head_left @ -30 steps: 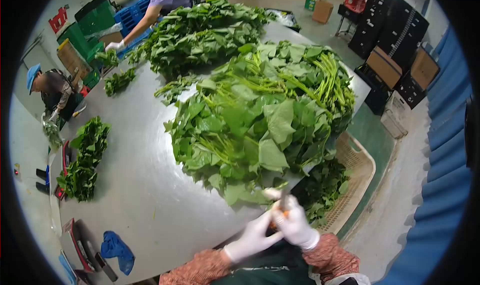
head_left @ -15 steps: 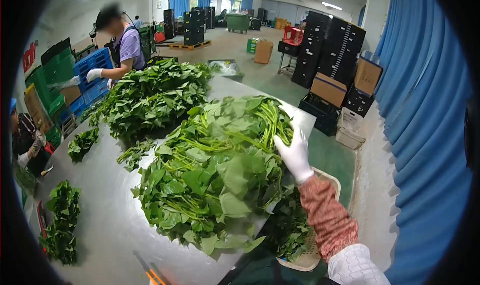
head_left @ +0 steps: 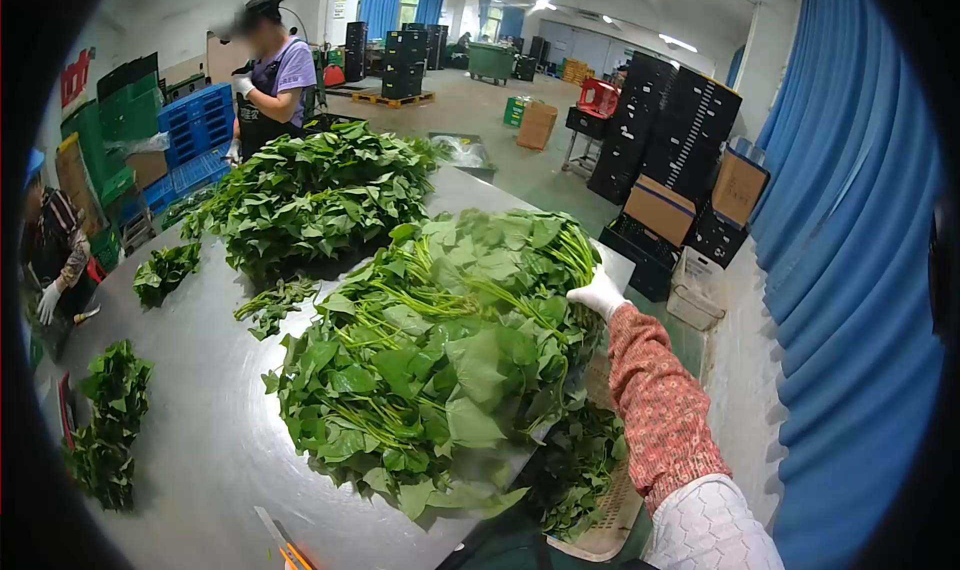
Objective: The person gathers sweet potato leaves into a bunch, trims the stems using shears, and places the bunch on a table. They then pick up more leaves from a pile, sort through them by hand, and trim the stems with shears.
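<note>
My right hand [head_left: 598, 295], in a white glove, has its fingers around the stems at the right end of a large heap of leafy greens [head_left: 400, 370]. The heap lies on a metal table [head_left: 220, 400]. My left hand is out of the picture. An orange-handled knife [head_left: 290, 552] shows at the bottom edge. Beyond the near heap stands a taller leafy pile [head_left: 310, 200], and small bunches [head_left: 112, 420] lie at the left.
A person [head_left: 270, 80] in a purple shirt stands behind the table, and another person [head_left: 55, 250] is at the far left. Below the table's right side is a basket of greens [head_left: 622, 510]. Black crates [head_left: 690, 120] and a blue curtain [head_left: 850, 270] are on the right.
My right hand has closed around the stems at the heap's right end. The person in purple has raised a gloved hand to the chest. The knife shows more fully.
</note>
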The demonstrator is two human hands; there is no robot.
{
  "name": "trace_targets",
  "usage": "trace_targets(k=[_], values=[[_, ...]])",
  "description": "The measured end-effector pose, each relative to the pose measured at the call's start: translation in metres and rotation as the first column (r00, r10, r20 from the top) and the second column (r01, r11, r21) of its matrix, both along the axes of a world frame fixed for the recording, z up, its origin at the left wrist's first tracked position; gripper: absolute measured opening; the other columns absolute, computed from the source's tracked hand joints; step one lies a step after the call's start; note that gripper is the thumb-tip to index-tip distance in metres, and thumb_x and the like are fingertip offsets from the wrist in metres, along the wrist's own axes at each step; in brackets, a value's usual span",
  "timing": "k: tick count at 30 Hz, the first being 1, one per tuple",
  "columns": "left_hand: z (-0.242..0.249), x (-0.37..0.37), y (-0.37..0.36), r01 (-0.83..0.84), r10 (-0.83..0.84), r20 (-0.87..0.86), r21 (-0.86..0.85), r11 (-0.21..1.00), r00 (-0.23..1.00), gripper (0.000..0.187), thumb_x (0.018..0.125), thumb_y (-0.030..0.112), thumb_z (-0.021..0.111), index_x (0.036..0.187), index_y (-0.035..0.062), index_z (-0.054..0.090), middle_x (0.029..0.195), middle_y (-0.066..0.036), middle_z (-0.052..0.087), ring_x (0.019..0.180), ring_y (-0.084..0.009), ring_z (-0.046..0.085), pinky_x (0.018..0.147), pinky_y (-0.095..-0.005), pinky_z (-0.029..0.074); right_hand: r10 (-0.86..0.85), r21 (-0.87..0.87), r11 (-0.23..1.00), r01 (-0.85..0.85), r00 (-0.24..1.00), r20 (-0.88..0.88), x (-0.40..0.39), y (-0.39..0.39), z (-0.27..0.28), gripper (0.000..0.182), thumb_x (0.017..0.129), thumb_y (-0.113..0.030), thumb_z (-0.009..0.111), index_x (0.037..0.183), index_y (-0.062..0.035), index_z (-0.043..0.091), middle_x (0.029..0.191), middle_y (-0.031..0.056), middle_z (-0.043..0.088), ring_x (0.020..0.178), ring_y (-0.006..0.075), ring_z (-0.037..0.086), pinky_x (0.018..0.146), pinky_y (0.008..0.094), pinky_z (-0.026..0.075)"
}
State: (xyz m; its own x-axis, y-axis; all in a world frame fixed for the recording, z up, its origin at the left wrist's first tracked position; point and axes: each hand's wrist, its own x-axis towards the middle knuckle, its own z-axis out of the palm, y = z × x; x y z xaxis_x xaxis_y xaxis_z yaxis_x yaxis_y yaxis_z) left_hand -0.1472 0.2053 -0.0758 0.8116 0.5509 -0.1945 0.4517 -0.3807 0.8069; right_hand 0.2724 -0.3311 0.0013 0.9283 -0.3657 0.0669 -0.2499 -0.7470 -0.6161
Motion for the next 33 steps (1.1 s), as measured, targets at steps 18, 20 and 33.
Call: trace_targets(k=[18, 20, 33], values=[[0.002, 0.001, -0.004, -0.052, 0.052, -0.035, -0.001, 0.999, 0.998, 0.067, 0.076, 0.005, 0.054, 0.142, -0.0014, 0.04, 0.134, -0.021, 0.053, 0.12, -0.0288, 0.053, 0.102, -0.0334, 0.041, 0.128, -0.47, 0.882, -0.016, 0.97, 0.207, -0.077, 0.149, 0.174, 0.073, 0.071, -0.032, 0.073, 0.13, -0.0051, 0.039, 0.093, 0.0202, 0.067, 0.087, 0.0313, 0.068, 0.072, 0.0403, 0.053], [0.003, 0.001, -0.003, -0.037, 0.037, -0.022, -0.001, 0.999, 0.999, 0.067, 0.077, 0.005, 0.054, 0.142, -0.0016, 0.039, 0.135, -0.021, 0.052, 0.121, -0.03, 0.053, 0.102, -0.0335, 0.04, 0.425, -0.655, 0.744, -0.135, 0.851, 0.308, -0.079, 0.182, 0.109, 0.073, 0.069, -0.022, 0.073, 0.129, -0.0007, 0.039, 0.098, 0.0213, 0.06, 0.092, 0.0351, 0.062, 0.072, 0.0438, 0.052], [-0.009, -0.027, 0.02, 0.011, 0.084, -0.21, 0.417, 0.909, 0.974, 0.071, 0.083, 0.025, 0.062, 0.142, -0.0032, 0.035, 0.129, -0.028, 0.048, 0.117, -0.0431, 0.049, 0.1, -0.0451, 0.041, 0.694, 0.092, 0.68, -0.728, 0.679, 0.24, -0.12, 0.185, 0.074, 0.07, 0.08, -0.051, 0.067, 0.133, -0.0093, 0.051, 0.125, 0.0224, 0.058, 0.115, 0.0324, 0.057, 0.095, 0.0425, 0.046]])
